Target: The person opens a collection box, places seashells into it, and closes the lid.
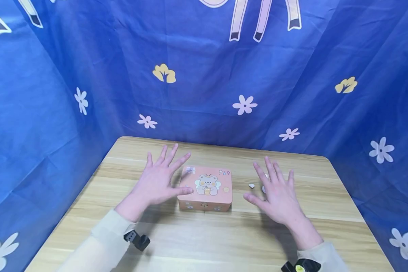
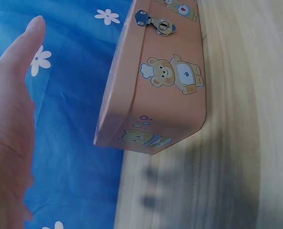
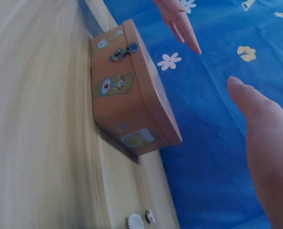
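Note:
A pink tin box (image 1: 207, 206) with bear pictures stands on the table between both hands, its lid down. The left wrist view shows a metal clasp (image 2: 156, 23) on its front, lying across the seam of the lid. My left hand (image 1: 156, 183) is held over the box's left side with fingers spread, holding nothing. To the right of the box, my right hand (image 1: 278, 198) hovers with straight, spread fingers and nothing in it. Near its fingers lie small white pieces (image 1: 251, 186), one partly hidden by the hand; their kind cannot be told.
The wooden table (image 1: 204, 241) has rounded far corners. A blue curtain (image 1: 197, 102) printed with flowers hangs behind it and along both sides. Each wrist wears a black strap with a small camera, such as the left strap (image 1: 136, 240).

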The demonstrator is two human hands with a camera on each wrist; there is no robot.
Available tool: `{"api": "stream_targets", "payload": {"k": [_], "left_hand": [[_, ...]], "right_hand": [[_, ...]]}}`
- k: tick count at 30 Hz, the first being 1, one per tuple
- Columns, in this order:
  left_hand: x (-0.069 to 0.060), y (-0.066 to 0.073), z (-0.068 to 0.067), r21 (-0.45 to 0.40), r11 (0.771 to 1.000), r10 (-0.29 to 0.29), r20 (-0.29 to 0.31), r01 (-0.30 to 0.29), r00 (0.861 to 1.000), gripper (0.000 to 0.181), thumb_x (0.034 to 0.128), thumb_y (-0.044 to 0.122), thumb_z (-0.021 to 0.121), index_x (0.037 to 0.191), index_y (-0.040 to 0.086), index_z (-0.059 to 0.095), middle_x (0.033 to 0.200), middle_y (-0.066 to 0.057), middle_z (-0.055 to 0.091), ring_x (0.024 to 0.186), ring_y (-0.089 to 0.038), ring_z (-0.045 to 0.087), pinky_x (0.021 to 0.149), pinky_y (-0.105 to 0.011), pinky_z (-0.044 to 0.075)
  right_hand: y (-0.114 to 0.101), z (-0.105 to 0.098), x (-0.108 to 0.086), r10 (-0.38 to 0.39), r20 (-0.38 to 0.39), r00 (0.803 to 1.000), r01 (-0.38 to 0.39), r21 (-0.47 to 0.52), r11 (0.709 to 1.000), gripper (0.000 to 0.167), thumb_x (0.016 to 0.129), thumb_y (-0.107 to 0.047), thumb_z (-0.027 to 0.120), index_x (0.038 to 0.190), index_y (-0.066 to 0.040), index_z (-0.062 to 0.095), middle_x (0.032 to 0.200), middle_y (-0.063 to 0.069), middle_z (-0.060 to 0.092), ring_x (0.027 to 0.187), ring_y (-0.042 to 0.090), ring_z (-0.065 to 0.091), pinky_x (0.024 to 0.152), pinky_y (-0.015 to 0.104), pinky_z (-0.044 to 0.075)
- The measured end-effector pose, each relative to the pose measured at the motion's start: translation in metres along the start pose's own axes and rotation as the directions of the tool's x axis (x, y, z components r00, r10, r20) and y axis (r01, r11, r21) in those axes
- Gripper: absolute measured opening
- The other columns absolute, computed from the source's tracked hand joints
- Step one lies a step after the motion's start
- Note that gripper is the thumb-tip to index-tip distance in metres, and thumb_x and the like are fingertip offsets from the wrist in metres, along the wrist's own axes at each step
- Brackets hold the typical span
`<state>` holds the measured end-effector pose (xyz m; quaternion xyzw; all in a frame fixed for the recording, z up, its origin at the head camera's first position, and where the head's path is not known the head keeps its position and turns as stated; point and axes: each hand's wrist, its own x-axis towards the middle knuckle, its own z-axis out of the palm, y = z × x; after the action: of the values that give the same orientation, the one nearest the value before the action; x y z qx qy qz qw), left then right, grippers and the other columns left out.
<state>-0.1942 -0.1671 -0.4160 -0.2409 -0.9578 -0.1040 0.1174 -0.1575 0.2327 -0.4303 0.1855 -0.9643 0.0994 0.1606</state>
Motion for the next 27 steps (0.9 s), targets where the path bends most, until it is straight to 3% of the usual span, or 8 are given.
{"api": "stream_targets", "payload": {"k": [14, 20, 23, 25, 27], "left_hand": [[-0.010, 0.002, 0.012, -0.035, 0.999, 0.037, 0.000, -0.037, 0.999, 0.113, 0.0794, 0.096, 0.052, 0.170, 0.034, 0.024, 0.176, -0.008, 0.007, 0.155, -0.045, 0.026, 0.118, -0.077, 0.016], [-0.015, 0.004, 0.019, -0.070, 0.996, 0.054, -0.004, -0.054, 0.999, 0.111, 0.0793, 0.094, 0.056, 0.169, 0.036, 0.025, 0.176, -0.006, 0.012, 0.142, -0.045, 0.048, 0.117, -0.071, 0.030], [-0.017, 0.004, 0.023, -0.083, 0.995, 0.060, -0.013, -0.061, 0.998, 0.111, 0.0786, 0.093, 0.060, 0.169, 0.036, 0.028, 0.175, -0.008, 0.018, 0.129, -0.046, 0.060, 0.110, -0.067, 0.043], [-0.019, 0.005, 0.026, -0.089, 0.994, 0.058, -0.017, -0.059, 0.998, 0.111, 0.0777, 0.092, 0.061, 0.168, 0.035, 0.031, 0.174, -0.009, 0.022, 0.123, -0.045, 0.065, 0.098, -0.059, 0.054], [-0.020, 0.005, 0.029, -0.104, 0.993, 0.052, -0.017, -0.053, 0.999, 0.111, 0.0772, 0.091, 0.064, 0.167, 0.035, 0.033, 0.174, -0.008, 0.025, 0.116, -0.042, 0.069, 0.078, -0.047, 0.059]], "right_hand": [[-0.019, 0.005, -0.010, -0.020, -0.020, 1.000, 0.023, 0.208, 0.978, 0.093, 0.095, -0.070, 0.065, 0.169, -0.026, 0.028, 0.175, 0.003, 0.022, 0.154, 0.035, 0.032, 0.118, 0.072, 0.024], [-0.027, 0.009, -0.014, -0.022, -0.032, 0.999, 0.031, 0.309, 0.951, 0.087, 0.097, -0.063, 0.068, 0.167, -0.023, 0.034, 0.169, 0.004, 0.036, 0.151, 0.034, 0.039, 0.118, 0.066, 0.031], [-0.030, 0.012, -0.016, -0.035, -0.046, 0.998, 0.048, 0.333, 0.942, 0.084, 0.097, -0.059, 0.070, 0.164, -0.019, 0.040, 0.165, 0.007, 0.043, 0.149, 0.032, 0.042, 0.117, 0.064, 0.035], [-0.032, 0.013, -0.018, -0.037, -0.053, 0.998, 0.053, 0.350, 0.935, 0.082, 0.097, -0.057, 0.071, 0.162, -0.018, 0.043, 0.163, 0.007, 0.046, 0.148, 0.030, 0.044, 0.116, 0.063, 0.037], [-0.034, 0.015, -0.019, -0.034, -0.063, 0.997, 0.055, 0.366, 0.929, 0.078, 0.097, -0.055, 0.073, 0.160, -0.016, 0.047, 0.160, 0.006, 0.050, 0.143, 0.029, 0.049, 0.113, 0.062, 0.041]]}}
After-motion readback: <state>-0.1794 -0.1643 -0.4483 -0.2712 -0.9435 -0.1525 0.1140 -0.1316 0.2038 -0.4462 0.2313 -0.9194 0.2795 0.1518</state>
